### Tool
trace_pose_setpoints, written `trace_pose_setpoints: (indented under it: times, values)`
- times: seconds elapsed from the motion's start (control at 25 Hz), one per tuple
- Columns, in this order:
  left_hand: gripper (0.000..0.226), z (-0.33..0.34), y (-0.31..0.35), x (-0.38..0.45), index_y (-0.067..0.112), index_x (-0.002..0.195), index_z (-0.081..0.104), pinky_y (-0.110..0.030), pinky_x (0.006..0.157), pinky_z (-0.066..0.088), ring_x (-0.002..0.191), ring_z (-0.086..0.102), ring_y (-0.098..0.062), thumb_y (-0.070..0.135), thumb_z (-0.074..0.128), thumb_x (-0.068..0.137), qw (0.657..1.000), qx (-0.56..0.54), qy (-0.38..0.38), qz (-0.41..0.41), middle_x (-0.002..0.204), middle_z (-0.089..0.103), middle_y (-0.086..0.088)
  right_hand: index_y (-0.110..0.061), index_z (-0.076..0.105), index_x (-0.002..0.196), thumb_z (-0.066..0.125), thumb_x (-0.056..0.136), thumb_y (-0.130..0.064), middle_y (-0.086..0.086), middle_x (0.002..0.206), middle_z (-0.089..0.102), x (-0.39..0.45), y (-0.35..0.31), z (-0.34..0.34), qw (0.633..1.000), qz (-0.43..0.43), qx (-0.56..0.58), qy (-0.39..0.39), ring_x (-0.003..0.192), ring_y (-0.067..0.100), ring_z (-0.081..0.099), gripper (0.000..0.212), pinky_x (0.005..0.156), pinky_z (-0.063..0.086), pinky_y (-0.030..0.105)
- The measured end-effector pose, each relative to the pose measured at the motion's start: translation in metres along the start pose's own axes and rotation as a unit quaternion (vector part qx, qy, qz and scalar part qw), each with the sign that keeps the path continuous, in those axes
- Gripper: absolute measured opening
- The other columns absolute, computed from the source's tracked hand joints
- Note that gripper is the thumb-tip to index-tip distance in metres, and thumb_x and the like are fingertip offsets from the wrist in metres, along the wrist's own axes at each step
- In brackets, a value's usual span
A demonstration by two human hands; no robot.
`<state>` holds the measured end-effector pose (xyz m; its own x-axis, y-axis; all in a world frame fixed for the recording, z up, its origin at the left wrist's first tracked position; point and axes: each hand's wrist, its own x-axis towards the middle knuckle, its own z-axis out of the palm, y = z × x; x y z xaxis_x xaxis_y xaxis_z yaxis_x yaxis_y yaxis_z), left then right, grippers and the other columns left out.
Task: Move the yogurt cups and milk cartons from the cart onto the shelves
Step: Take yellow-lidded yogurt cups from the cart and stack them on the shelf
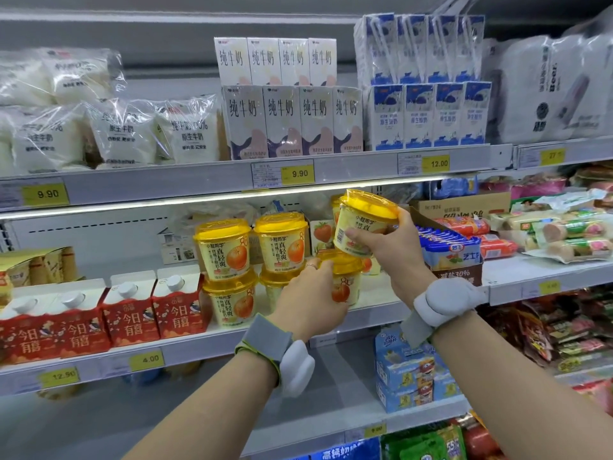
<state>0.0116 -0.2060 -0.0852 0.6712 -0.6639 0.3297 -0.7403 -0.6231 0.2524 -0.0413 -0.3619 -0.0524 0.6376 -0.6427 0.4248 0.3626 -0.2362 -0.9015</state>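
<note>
The right hand (pixel 388 247) has its grip pinching a yogurt cup (pixel 363 224), thumb across the printed front and fingers curled round the far side. The cup is tilted: its long axis leans so the yellow lid points toward about 1 o'clock and the base toward 7 o'clock. It hangs in the air just above another cup.

The left hand (pixel 310 302) has its grip curled round that lower yogurt cup (pixel 343 282), fingers wrapped over its left side and a ring showing on one finger. This cup stands upright, lid pointing to 12 o'clock, base on the middle shelf (pixel 205 346). It sits at 3 o'clock of the stacked cups (pixel 252 260), two columns of two, all upright with orange fruit printed on the front and yellow lids up.

At 9 o'clock of the stack stands a row of red cartons (pixel 129 313) with white screw caps, upright along the same shelf. At 3 o'clock of the hands is an open cardboard box (pixel 457 207) of blue packets.

On the upper shelf (pixel 348 169), at 12 o'clock of the hands, white milk cartons (pixel 292 121) stand upright in two tiers, with blue and white cartons (pixel 428 116) just beside them at 3 o'clock and clear bags of milk (pixel 99 127) at 9 o'clock. Both wrists carry grey bands with white pods.
</note>
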Motion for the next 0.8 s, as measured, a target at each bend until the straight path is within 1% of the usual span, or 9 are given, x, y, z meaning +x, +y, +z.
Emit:
trace_pose_setpoints:
  times: [0.12,0.24,0.36,0.48,0.56,0.64,0.72,0.8]
  values:
    - [0.063,-0.005,-0.001,0.0,0.018,0.142,0.042,-0.048,0.1,0.052,0.128,0.053,-0.035,0.037,0.065,0.087,0.999,0.035,-0.007,0.01,0.146,0.044,-0.007,-0.021,0.044,0.138,0.09,0.072,-0.021,-0.001,0.124,0.062,0.011,0.003,0.013,0.999,-0.009,-0.037,-0.033,0.114,0.018,0.061,0.081,0.083,0.055,0.029]
    - [0.057,-0.009,-0.002,0.0,0.017,0.142,0.044,-0.045,0.097,0.053,0.124,0.055,-0.033,0.029,0.062,0.089,0.998,0.063,0.008,0.025,0.14,0.05,-0.006,-0.021,0.037,0.146,0.09,0.073,-0.026,0.0,0.13,0.06,0.021,0.011,0.024,0.993,0.001,-0.094,-0.076,0.119,0.021,0.058,0.09,0.094,0.055,0.039]
    - [0.045,-0.008,-0.003,0.0,0.015,0.132,0.052,-0.043,0.093,0.054,0.117,0.057,-0.031,0.024,0.059,0.089,0.997,0.07,0.018,0.037,0.131,0.054,-0.006,-0.022,0.029,0.151,0.088,0.075,-0.032,0.0,0.133,0.057,0.023,0.022,0.027,0.987,0.007,-0.139,-0.079,0.122,0.021,0.055,0.097,0.097,0.053,0.041]
    - [0.036,-0.005,-0.009,0.001,0.014,0.123,0.059,-0.044,0.096,0.053,0.117,0.057,-0.028,0.021,0.058,0.088,0.998,0.035,0.035,0.042,0.127,0.058,-0.004,-0.022,0.025,0.154,0.087,0.075,-0.034,0.001,0.137,0.055,0.027,0.023,0.023,0.982,0.008,-0.16,-0.102,0.123,0.02,0.052,0.101,0.101,0.051,0.043]
    - [0.036,-0.004,-0.014,0.001,0.015,0.124,0.06,-0.043,0.097,0.052,0.116,0.058,-0.027,0.021,0.058,0.089,0.998,0.006,0.052,0.036,0.127,0.061,-0.003,-0.023,0.023,0.155,0.088,0.074,-0.035,0.002,0.139,0.053,0.03,0.024,0.021,0.978,0.008,-0.175,-0.115,0.125,0.02,0.051,0.105,0.103,0.05,0.045]
    - [0.039,-0.003,-0.014,0.002,0.015,0.127,0.059,-0.044,0.095,0.053,0.11,0.061,-0.026,0.02,0.058,0.088,0.997,-0.018,0.068,0.036,0.128,0.061,-0.003,-0.024,0.024,0.154,0.089,0.072,-0.037,0.001,0.138,0.054,0.029,0.026,0.021,0.976,-0.001,-0.187,-0.112,0.126,0.021,0.052,0.105,0.104,0.05,0.047]
    - [0.043,-0.003,-0.013,0.002,0.015,0.132,0.057,-0.045,0.093,0.054,0.105,0.064,-0.027,0.017,0.057,0.088,0.996,-0.038,0.071,0.035,0.131,0.061,-0.003,-0.024,0.025,0.153,0.089,0.071,-0.038,0.0,0.135,0.056,0.027,0.029,0.023,0.977,-0.01,-0.187,-0.105,0.123,0.02,0.054,0.104,0.104,0.05,0.045]
    - [0.049,-0.005,-0.013,0.002,0.014,0.135,0.055,-0.046,0.097,0.053,0.113,0.061,-0.029,0.012,0.057,0.087,0.997,-0.033,0.055,0.032,0.134,0.061,-0.005,-0.022,0.026,0.152,0.089,0.072,-0.036,-0.003,0.128,0.056,0.023,0.029,0.025,0.977,-0.024,-0.192,-0.089,0.118,0.017,0.054,0.103,0.1,0.05,0.037]
